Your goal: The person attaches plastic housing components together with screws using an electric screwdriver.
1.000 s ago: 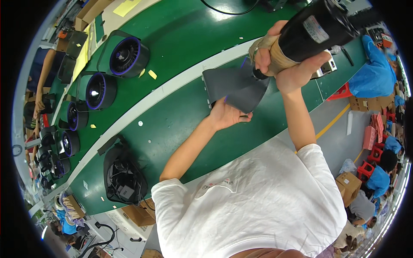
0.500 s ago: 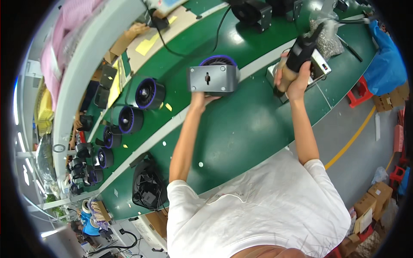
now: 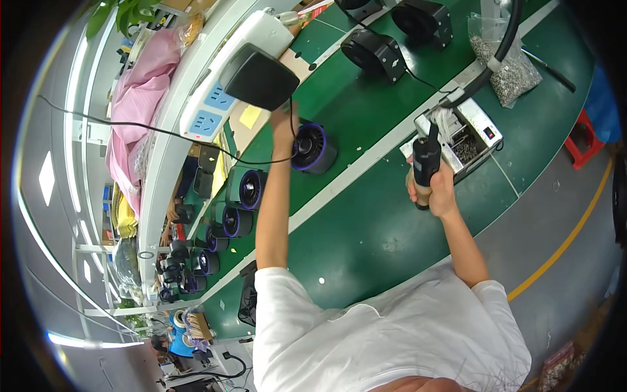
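Note:
My right hand grips a black electric screwdriver with a tan lower part, held beside a white screw-feeder box that has loose screws in its tray. My left arm stretches away over the green table. Part of my left hand shows below a black power adapter, which covers its fingers. Next to that wrist stands a dark round fan with a purple rim. More purple-rimmed fans, among them a nearer one, line up to the left.
A white power strip hangs in the upper left, its black cable crossing in front of my left forearm. Dark fans on brackets stand at the back. A clear bag of screws lies at right, near a red stool.
The fan with a grey base plate, earlier held up in my left hand, is out of its visible part. My left hand has reached farther away. The screwdriver has come lower and nearer. The view has shifted.

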Tool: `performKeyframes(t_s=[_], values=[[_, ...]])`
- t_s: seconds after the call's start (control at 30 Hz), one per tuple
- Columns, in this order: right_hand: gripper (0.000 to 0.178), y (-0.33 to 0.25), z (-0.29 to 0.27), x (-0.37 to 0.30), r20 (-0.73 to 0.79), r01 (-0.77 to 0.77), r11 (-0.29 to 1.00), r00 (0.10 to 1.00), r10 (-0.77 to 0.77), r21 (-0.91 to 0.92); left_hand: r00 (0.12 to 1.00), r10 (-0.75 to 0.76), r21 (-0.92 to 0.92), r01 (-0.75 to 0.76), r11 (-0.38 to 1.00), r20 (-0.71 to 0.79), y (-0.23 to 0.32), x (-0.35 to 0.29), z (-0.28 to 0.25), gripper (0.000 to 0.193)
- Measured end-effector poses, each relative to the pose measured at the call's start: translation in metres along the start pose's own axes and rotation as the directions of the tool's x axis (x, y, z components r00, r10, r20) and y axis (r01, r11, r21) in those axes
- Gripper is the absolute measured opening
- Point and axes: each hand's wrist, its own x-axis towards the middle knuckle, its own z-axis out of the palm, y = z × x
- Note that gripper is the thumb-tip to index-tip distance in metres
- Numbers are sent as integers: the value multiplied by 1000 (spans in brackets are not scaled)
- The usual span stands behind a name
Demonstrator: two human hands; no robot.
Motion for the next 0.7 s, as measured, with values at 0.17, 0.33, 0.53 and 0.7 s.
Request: performKeyframes(t_s=[0.17,0.33,0.53,0.7], values=[[80,-1,5,-8,6,-20,1000,1000,20,18,903,422,266,-426,865,73,97,33,86,56],[82,0,3,-14,8,-113,993,994,113,32,976,184,319,-213,924,119,85,76,139,58],[84,5,-6,-13,42,-129,991,991,128,22,993,77,181,-91,979,87,58,107,147,55],[84,7,-8,-14,10,-97,995,995,96,13,990,81,102,-69,992,-115,60,72,159,49]])
